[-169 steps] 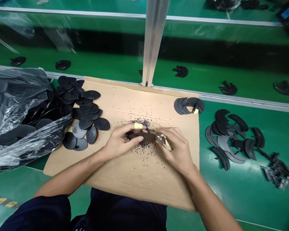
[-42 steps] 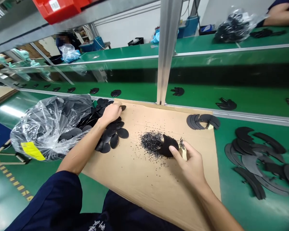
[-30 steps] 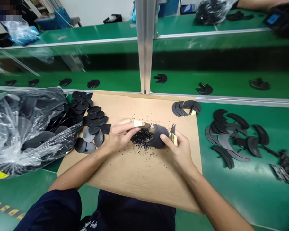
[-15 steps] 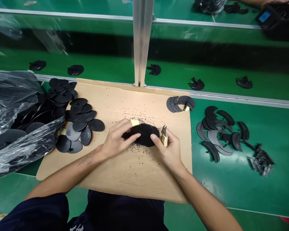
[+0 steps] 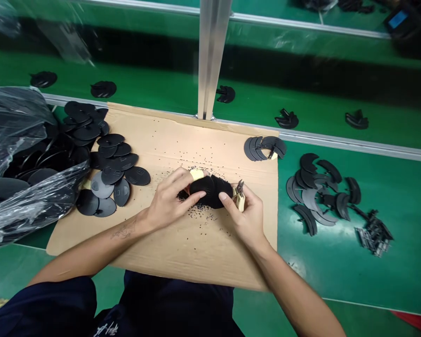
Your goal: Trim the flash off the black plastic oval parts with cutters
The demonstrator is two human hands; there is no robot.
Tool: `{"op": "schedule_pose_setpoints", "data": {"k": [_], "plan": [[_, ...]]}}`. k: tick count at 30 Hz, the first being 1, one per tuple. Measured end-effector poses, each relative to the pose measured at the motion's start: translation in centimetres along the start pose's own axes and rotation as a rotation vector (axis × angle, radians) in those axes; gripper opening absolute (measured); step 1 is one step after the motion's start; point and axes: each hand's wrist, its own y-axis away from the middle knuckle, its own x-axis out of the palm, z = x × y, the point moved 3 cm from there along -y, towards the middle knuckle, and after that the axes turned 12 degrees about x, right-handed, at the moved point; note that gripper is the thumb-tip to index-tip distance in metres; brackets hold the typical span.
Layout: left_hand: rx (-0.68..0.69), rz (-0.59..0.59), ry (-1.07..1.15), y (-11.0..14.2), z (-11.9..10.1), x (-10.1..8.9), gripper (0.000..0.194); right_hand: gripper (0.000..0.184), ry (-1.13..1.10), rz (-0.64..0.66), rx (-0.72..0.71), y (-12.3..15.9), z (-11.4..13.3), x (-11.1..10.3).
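Between my two hands are thin black oval plastic discs, overlapping over the cardboard. The left disc point(image 5: 200, 188) is pinched by my left hand point(image 5: 173, 195), thumb on top, with yellow tape around one finger. My right hand point(image 5: 247, 217) presses its thumb on the right-hand black piece point(image 5: 221, 193). Side cutters point(image 5: 239, 194) with pale yellow handles rest in the same hand, jaws pointing away from me. The fingers under the discs are hidden. Small black clippings point(image 5: 203, 213) lie scattered around the hands.
Loose black discs point(image 5: 121, 162) and a clear plastic bag point(image 5: 10, 131) of more lie left. Curved black pieces point(image 5: 310, 199) and small black parts point(image 5: 375, 234) lie right. A curved stack point(image 5: 263, 148) sits on the cardboard point(image 5: 161, 248). A metal post point(image 5: 212, 61) stands ahead.
The single dark oval between my hands now shows as two overlapping pieces with a step between them. The hands stay almost in place; the view has shifted slightly.
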Motion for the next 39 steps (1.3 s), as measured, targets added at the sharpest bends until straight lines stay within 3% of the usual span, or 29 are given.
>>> {"op": "schedule_pose_setpoints", "data": {"k": [4,12,17,22,26,32,35,39], "plan": [[0.017,0.014,0.011,-0.1,0.0,0.0,0.042,0.030,0.005,0.018,-0.007,0.0,-0.1,0.1],[-0.103,0.038,0.076,0.1,0.2,0.3,0.045,0.025,0.004,0.013,-0.008,0.3,0.1,0.2],[-0.233,0.161,0.351,0.7,1.0,1.3,0.035,0.030,0.012,0.011,-0.029,0.2,0.4,0.1],[-0.292,0.157,0.528,0.8,1.3,1.7,0.026,0.030,0.029,0.023,-0.050,0.3,0.4,0.2],[-0.223,0.152,0.428,0.4,0.9,1.0,0.023,0.020,0.091,0.020,-0.124,0.4,0.5,0.0],[0.094,0.268,0.072,0.2,-0.4,0.4,0.027,0.019,0.340,-0.007,-0.449,0.5,1.1,-0.5],[0.068,0.208,0.060,0.3,-0.3,0.4,0.030,0.016,0.373,0.022,-0.503,0.6,1.0,-0.6],[0.020,0.079,0.206,-0.1,-0.2,0.2,0.025,0.022,0.329,0.010,-0.588,0.7,0.8,-0.5]]}}
